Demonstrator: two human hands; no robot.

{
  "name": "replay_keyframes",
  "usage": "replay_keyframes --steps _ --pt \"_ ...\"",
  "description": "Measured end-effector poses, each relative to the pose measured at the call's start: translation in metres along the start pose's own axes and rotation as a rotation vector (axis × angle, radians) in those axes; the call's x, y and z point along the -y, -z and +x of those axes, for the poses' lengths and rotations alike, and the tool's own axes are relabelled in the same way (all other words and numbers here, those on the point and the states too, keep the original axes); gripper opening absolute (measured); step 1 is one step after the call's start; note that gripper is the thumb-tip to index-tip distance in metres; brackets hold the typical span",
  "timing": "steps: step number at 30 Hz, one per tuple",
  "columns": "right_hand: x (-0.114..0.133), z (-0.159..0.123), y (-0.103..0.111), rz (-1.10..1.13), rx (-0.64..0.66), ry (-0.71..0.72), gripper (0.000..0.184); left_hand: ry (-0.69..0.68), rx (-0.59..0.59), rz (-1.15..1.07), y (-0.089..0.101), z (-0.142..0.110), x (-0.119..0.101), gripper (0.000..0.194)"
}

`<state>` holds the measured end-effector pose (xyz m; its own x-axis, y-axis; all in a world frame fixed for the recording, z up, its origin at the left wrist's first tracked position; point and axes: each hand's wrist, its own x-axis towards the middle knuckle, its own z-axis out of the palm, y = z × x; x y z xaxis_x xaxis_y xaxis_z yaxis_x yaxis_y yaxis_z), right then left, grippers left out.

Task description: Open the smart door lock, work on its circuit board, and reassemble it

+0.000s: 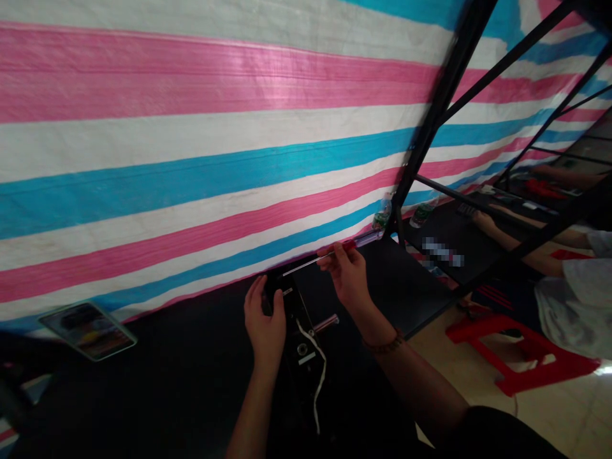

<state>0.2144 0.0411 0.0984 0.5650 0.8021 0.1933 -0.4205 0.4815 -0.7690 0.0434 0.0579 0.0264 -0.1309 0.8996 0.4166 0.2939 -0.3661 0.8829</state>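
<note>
My right hand (349,274) is closed around the red handle of a screwdriver (306,264), whose thin metal shaft points left and slightly down. Its tip hovers near the far end of a long black device (302,331). Beside that far end is my left hand (265,319), thumb and fingers apart; whether its fingertips touch the casing is too dark to tell. On the device I see a pale label, a round fitting and a white cable (323,363) trailing toward me. A second tool with a clear pinkish handle (326,323) lies just right of it.
A phone (93,331) with a lit screen leans at the left of the black table (182,382). Plastic bottles (382,213) stand by the striped sheet. Black metal frame bars (430,127) rise at right. Beyond them, a person sits on a red stool (521,350).
</note>
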Motion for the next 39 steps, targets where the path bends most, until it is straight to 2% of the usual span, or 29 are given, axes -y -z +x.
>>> replay_keyframes --steps 4,10,18,25,27,33,36,39 --pt "0.009 -0.012 0.009 0.057 -0.077 -0.044 0.034 0.137 0.129 -0.169 0.006 0.004 -0.026 0.041" --pt "0.014 -0.021 0.019 -0.009 -0.057 -0.02 0.031 0.144 0.096 -0.114 0.008 0.001 -0.036 0.036" --pt "0.024 -0.021 0.022 -0.119 0.045 0.014 0.03 -0.028 0.243 0.031 0.016 0.005 -0.029 0.028" --pt "0.025 -0.023 0.015 -0.149 0.092 0.023 0.033 -0.263 0.283 0.111 0.025 0.011 -0.024 0.022" --pt "0.025 -0.024 0.014 -0.158 0.098 0.024 0.033 -0.279 0.302 0.115 0.027 0.011 -0.023 0.022" --pt "0.026 -0.025 0.012 -0.176 0.098 0.048 0.034 -0.189 0.296 0.077 0.027 0.009 -0.02 0.028" --pt "0.018 -0.019 0.008 -0.218 0.083 0.106 0.035 -0.099 0.228 0.001 0.021 0.008 -0.01 0.045" --pt "-0.001 -0.01 0.004 -0.354 0.107 0.134 0.041 0.052 0.135 -0.076 0.011 0.005 0.011 0.05"
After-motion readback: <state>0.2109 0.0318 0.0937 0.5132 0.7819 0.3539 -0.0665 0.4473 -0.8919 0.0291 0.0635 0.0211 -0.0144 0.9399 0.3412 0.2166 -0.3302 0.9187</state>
